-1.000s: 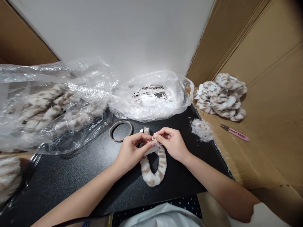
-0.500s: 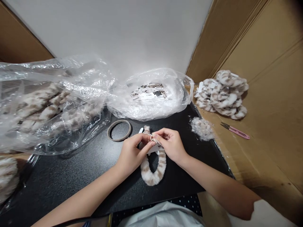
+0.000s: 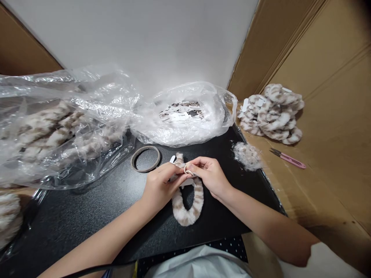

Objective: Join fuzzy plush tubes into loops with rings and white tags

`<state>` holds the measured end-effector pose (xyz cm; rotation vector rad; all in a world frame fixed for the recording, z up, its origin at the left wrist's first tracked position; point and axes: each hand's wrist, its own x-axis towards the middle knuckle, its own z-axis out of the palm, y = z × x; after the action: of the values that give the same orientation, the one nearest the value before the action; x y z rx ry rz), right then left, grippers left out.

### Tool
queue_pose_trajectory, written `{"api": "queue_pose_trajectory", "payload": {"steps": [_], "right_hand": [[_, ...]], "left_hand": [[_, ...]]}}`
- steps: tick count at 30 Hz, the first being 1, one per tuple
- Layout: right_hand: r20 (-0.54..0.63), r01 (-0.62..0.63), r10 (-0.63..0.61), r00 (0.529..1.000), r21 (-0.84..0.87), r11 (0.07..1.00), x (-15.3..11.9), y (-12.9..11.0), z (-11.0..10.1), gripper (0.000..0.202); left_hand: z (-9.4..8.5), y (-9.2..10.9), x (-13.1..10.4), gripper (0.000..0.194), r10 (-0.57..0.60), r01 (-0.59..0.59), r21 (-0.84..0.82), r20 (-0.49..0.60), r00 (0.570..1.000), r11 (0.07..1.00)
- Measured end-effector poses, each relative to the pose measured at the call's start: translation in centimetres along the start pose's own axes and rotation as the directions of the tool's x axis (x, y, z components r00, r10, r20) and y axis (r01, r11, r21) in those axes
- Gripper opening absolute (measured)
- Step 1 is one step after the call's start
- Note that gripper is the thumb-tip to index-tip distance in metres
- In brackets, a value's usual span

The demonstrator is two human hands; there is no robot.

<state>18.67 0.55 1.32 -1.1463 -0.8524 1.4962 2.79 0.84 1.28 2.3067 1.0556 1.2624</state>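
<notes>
A fluffy white-and-brown striped loop (image 3: 187, 216) lies on the black tabletop, below my hands. My left hand (image 3: 162, 181) and my right hand (image 3: 210, 175) meet over its upper part, fingertips nearly touching. Between them a thin pale cord (image 3: 187, 170) makes a small loop, pinched from both sides. A white tag (image 3: 188, 182) shows just under the fingers, and another white tag (image 3: 172, 158) sticks out beyond my left hand. My fingers hide part of the cord and the top of the fluffy loop.
A plastic bag of corded tags (image 3: 185, 135) stands behind my hands; a larger bag (image 3: 72, 170) of fluffy pieces lies left. A grey ring (image 3: 132, 164) is nearby. At right are lint (image 3: 247, 156), pink thread snips (image 3: 292, 161) and piled fluffy loops (image 3: 275, 116) on cardboard.
Both hands keep their pinch with only a slight finger shift at the cord. The left fingers have drawn a little closer over the tag. Everything else lies as before.
</notes>
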Motion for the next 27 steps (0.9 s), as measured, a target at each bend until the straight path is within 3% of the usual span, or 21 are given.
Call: {"api": "queue_pose_trajectory", "payload": {"steps": [11,19,27], "right_hand": [[0.096,-0.094,0.094,0.991,-0.008,0.996,0.32,-0.55,-0.24,0.008],[0.036,-0.175,0.172,0.984,0.104,0.979,0.66,-0.57,-0.07,0.021],[-0.003,-0.061,0.061,0.998,0.056,0.997,0.57,-0.26,-0.08,0.024]], "left_hand": [[-0.35,-0.28,-0.10,0.011,-0.005,0.007,-0.048,0.043,0.999,0.999],[-0.21,0.01,0.25,0.011,-0.239,0.248,-0.117,0.088,0.967,0.962],[-0.19,0.29,0.24,0.015,-0.309,0.313,-0.099,0.053,0.950,0.945]]}}
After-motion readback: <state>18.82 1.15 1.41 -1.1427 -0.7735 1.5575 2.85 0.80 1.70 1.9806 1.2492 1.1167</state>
